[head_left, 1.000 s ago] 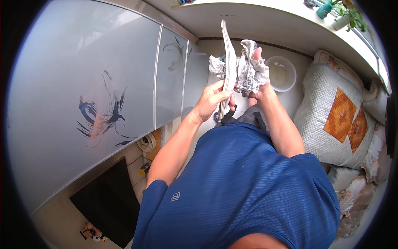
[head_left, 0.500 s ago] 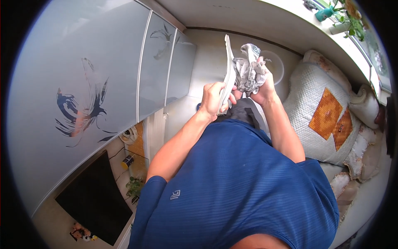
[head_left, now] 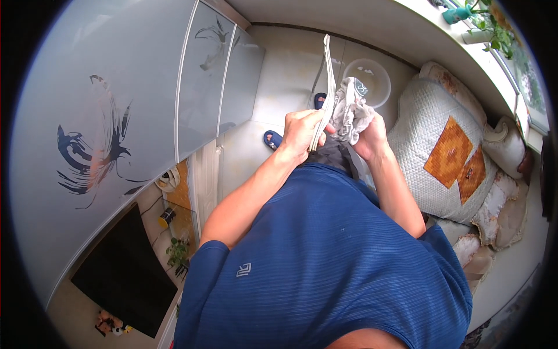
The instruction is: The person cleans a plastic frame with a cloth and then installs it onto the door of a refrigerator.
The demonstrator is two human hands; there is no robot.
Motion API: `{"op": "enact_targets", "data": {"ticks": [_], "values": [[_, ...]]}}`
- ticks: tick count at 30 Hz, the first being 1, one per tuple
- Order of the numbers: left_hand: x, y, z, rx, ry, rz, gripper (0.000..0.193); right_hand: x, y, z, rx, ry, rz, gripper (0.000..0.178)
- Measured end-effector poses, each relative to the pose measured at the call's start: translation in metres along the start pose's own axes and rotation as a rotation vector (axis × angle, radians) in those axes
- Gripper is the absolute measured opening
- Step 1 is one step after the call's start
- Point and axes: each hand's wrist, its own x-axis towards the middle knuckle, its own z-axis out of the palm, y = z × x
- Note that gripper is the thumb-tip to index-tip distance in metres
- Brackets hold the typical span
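Cloth, a crumpled white-and-grey rag (head_left: 352, 111), sits bunched in the right hand (head_left: 367, 135), whose fingers close around it at chest height in front of the blue ribbed shirt (head_left: 325, 262). Just beside it, touching the rag's left edge, a long thin white strip, flat and slightly curved like a slat or blade (head_left: 326, 87), rises upward from the left hand (head_left: 302, 132), which grips its lower end in a closed fist. By the look of it, the step in hand is wiping the slat, with the rag pressed against its side near the bottom; a next move, as I judge it, calls for a firm hold by the left hand while the rag slides along the length. Below the hands lie the pale tiled floor (head_left: 285, 75), a round translucent plastic basin (head_left: 367, 81) and blue slippers (head_left: 272, 139). Frosted sliding cabinet doors with a dark brush pattern (head_left: 116, 134) stand to the left, and a quilted cream cushion with orange squares (head_left: 447, 157) lies to the right.
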Motion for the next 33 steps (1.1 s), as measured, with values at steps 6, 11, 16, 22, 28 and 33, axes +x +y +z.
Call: {"op": "enact_targets", "data": {"ticks": [6, 11, 16, 22, 28, 33], "values": [[0.008, -0.026, 0.018, 0.181, 0.070, 0.069, 0.032, -0.004, 0.009, -0.015, -0.279, 0.050, -0.037, 0.023], [0.011, -0.052, 0.034, 0.906, 0.158, 0.493, 0.031, 0.013, 0.031, -0.033, -0.168, 0.112, 0.052, 0.032], [0.012, -0.071, 0.035, 1.151, 0.052, 0.509, 0.030, 0.044, 0.041, -0.047, 0.066, 0.068, 0.137, 0.031], [-0.005, -0.060, 0.044, 1.307, -0.061, 0.434, 0.032, 0.085, 0.032, -0.075, 0.196, 0.145, 0.110, 0.028], [-0.021, -0.056, 0.040, 1.329, -0.144, 0.445, 0.035, 0.126, 0.001, -0.115, 0.153, 0.173, 0.141, 0.037], [-0.051, -0.028, 0.038, 1.184, -0.164, 0.532, 0.029, 0.154, -0.027, -0.106, 0.079, 0.146, 0.068, 0.035]]}}
